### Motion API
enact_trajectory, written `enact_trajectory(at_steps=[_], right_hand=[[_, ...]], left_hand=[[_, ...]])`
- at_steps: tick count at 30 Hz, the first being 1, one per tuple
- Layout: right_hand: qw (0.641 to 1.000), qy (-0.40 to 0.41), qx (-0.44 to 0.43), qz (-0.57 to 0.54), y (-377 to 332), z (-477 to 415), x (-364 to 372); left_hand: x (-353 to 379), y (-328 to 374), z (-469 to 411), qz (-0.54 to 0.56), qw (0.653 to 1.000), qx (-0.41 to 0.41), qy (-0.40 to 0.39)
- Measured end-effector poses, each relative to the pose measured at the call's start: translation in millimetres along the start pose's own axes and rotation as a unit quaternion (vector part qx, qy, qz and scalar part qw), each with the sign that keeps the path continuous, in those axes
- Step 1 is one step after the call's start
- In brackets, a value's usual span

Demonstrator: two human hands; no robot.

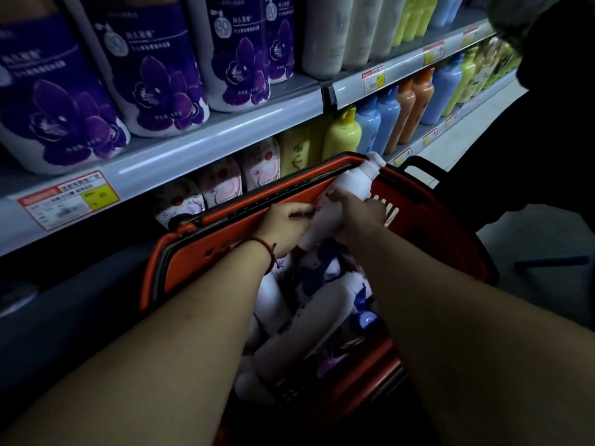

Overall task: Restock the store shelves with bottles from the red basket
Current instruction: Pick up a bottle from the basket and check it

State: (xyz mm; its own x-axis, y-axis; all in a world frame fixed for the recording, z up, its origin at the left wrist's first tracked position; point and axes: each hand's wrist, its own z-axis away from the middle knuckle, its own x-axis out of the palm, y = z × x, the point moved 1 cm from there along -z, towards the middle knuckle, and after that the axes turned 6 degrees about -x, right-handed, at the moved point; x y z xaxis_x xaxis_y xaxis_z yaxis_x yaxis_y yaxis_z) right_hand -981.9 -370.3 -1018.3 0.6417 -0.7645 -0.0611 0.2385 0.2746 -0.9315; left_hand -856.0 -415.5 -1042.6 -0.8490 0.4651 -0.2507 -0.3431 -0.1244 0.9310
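The red basket (206, 262) stands below me against the shelves, filled with several white bottles (289, 342) lying on their sides. Both hands hold one white bottle (352, 183) over the basket's far rim, its cap pointing up and to the right. My left hand (285, 225), with a red string on the wrist, grips the bottle's lower body. My right hand (357, 212) wraps around its middle. Just behind the basket's far rim, the lower shelf holds white bottles with pink and red labels (220, 188).
The upper shelf carries large purple-flowered bottles (161, 75) with a yellow price tag (69, 199) on its rail. Yellow, blue and orange bottles (386, 120) fill the shelves to the right. A dark-clothed person (547, 123) stands at the right beside the basket.
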Motion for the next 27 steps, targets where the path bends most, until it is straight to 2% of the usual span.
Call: enact_trajectory(at_steps=[4,8,11,17,21,25,27], right_hand=[[0.997,-0.067,0.027,-0.040,-16,16,-16],[0.981,-0.175,0.037,-0.077,-28,37,-19],[0.971,-0.229,0.013,-0.074,-44,61,-13],[0.936,-0.340,-0.053,0.077,-64,123,-5],[0.901,-0.425,-0.047,0.074,-62,170,-3],[0.901,-0.426,-0.074,0.045,-68,213,9],[0.885,-0.455,-0.086,0.046,-70,230,16]], left_hand=[[-6,8,8,0.052,0.997,-0.050,-0.013],[-27,16,33,0.196,0.971,-0.111,-0.077],[-45,27,58,0.241,0.959,-0.101,-0.108],[-90,38,124,0.282,0.956,-0.070,-0.040],[-123,48,169,0.308,0.949,-0.071,-0.002],[-151,51,220,0.283,0.958,-0.056,0.007],[-163,48,245,0.277,0.960,-0.041,0.021]])
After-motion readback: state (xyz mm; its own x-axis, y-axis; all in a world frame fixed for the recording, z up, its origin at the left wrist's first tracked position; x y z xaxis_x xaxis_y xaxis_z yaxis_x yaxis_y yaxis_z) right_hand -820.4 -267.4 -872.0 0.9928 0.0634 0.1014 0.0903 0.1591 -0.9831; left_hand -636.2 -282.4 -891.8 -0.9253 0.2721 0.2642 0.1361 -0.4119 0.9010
